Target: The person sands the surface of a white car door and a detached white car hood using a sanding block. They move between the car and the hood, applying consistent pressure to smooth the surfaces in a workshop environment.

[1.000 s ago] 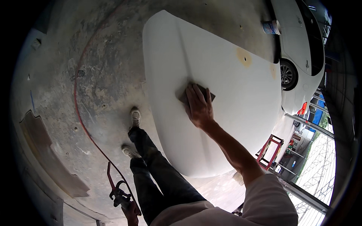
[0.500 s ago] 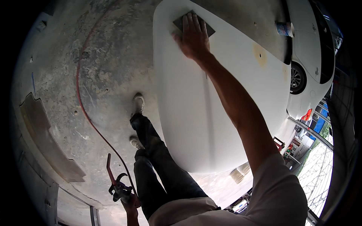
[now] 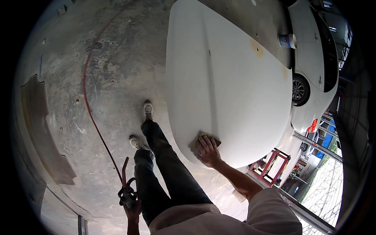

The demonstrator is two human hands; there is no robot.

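A large white car-body panel, seemingly a bonnet, fills the middle, with a grey streak running down its length. At its near end my right hand presses a square of sandpaper against the surface, fingers together over it. Most of the square is hidden beneath the palm. Low on the left, beside my legs, my left hand is closed round a dark air blow gun with a reddish nozzle. That gun is held well away from the panel.
A thin red hose curves over the concrete floor to the blow gun. On the left lies a brown, wavy-edged flat piece. To the right stand a white car, a small tub and a red metal frame.
My right hand has drawn the sandpaper from the panel's far end to its near end. My left hand keeps the blow gun low, and the whole view has shifted somewhat.
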